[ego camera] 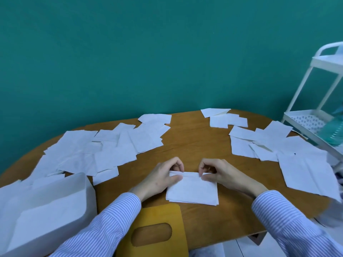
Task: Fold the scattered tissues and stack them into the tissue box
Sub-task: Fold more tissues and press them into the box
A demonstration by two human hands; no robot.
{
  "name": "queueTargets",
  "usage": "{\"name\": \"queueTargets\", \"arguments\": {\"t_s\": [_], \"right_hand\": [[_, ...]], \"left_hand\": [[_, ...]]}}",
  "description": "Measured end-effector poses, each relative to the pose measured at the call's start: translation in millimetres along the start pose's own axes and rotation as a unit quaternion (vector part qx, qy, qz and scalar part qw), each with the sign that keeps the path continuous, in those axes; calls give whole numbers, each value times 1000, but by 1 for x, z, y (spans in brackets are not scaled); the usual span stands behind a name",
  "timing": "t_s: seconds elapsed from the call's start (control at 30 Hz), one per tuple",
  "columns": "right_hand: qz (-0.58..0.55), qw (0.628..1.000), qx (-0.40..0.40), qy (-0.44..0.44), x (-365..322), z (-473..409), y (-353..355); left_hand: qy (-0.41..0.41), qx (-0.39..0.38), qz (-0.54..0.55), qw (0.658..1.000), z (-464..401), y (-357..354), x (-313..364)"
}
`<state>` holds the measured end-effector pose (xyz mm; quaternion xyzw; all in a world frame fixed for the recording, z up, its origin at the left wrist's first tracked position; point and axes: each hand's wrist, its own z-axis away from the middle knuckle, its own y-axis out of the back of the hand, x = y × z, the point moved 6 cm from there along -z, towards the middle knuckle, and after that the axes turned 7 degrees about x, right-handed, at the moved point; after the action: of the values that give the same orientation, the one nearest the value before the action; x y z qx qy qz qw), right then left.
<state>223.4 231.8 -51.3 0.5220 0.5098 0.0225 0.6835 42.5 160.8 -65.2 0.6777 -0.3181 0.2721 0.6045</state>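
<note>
Left hand [163, 175]: fingers curled, thumb and fingertips pinching the far left corner of a folded tissue [193, 191]. Right hand [219, 172]: likewise curled, pinching the far right corner of the same tissue. Both sleeves blue-and-white striped.

Folded tissue: white, roughly square, lying flat on the wooden table [194, 143] directly before the person, its far edge lifted slightly between the two hands; layered edges show along its near side.

Tissue box [55, 206]: white, open-topped, at near left on the table, with white tissue lying inside. Box lid [157, 230]: yellow-brown with an oval slot, flat on the near table edge, between the sleeves and just right of the box.

Scattered tissues, left group [96, 147]: many overlapping unfolded sheets, spread from the box to the far table edge. Far group [224, 117]: a few sheets near the wall. Right group [289, 151]: overlapping sheets reaching the right table edge.

Surroundings: teal wall [148, 52]; white trolley [315, 108] at right, holding a pale green item too blurred to identify.
</note>
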Motion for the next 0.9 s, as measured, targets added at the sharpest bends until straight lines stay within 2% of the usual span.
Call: {"name": "queueTargets", "arguments": {"t_s": [0.13,0.33,0.63,0.8,0.9], "right_hand": [[-22,998,37,38,-38,-8,21],[-46,993,39,106,-126,-31,12],[-92,976,-72,182,-238,-77,-108],[-49,970,-94,218,-267,-97,-168],[-7,970,-99,220,-266,-105,-191]], "left_hand": [[-25,53,6,998,14,43,24],[0,144,-21,989,71,133,40],[123,217,-106,963,200,235,-18],[175,255,-161,937,243,253,-61],[188,251,-176,933,250,249,-84]]}}
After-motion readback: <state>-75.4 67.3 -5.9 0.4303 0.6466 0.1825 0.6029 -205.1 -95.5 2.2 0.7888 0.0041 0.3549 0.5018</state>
